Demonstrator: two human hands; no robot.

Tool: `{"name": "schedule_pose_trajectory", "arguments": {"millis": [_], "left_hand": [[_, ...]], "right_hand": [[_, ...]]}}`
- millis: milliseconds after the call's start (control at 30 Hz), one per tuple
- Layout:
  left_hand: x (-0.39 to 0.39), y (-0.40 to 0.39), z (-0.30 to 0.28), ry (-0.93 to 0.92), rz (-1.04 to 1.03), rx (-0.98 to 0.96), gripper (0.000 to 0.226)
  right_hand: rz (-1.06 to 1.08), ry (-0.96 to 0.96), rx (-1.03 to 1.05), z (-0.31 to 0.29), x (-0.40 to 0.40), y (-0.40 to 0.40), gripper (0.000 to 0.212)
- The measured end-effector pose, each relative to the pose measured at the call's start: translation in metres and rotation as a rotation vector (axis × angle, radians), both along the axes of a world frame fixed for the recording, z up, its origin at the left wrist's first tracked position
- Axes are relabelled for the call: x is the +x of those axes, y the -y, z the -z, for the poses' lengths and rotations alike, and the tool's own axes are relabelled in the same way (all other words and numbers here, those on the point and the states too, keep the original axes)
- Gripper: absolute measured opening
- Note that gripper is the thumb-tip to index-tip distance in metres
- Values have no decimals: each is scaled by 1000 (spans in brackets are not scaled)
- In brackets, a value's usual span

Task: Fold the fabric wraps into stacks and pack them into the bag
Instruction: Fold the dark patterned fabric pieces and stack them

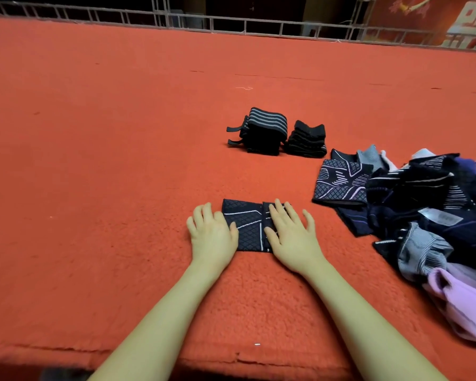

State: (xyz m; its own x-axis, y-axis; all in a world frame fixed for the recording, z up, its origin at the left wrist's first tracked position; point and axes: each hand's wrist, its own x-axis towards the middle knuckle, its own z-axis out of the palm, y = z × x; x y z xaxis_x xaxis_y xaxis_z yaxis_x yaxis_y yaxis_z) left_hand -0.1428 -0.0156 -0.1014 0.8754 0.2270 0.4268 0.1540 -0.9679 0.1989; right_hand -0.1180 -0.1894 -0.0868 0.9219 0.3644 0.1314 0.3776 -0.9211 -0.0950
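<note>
A dark patterned fabric wrap lies flat on the red carpet in front of me. My left hand rests flat on its left edge with straight fingers. My right hand presses flat on its right half, fingers spread. Farther back stand two folded stacks: a black one with grey stripes and loose straps, and a smaller black stack touching its right side. A loose pile of unfolded wraps in dark, grey and lilac lies at the right. I see no bag.
Red carpet covers the whole surface, with its front edge near the bottom of the view. A metal railing runs along the far edge. One patterned wrap lies at the pile's left side.
</note>
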Motion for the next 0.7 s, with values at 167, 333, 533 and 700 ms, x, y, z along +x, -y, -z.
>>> {"name": "schedule_pose_trajectory", "arguments": {"millis": [167, 333, 533, 700], "left_hand": [[-2, 8, -7, -41, -68, -20, 38], [-5, 12, -7, 32, -88, 55, 35], [-2, 19, -22, 328, 66, 22, 24], [-6, 53, -50, 285, 361, -411, 44]], "right_hand": [[-32, -33, -60, -2, 6, 2, 87], [-18, -3, -53, -4, 1, 3, 84], [4, 89, 15, -3, -6, 3, 80], [54, -17, 544, -5, -6, 11, 63]]}}
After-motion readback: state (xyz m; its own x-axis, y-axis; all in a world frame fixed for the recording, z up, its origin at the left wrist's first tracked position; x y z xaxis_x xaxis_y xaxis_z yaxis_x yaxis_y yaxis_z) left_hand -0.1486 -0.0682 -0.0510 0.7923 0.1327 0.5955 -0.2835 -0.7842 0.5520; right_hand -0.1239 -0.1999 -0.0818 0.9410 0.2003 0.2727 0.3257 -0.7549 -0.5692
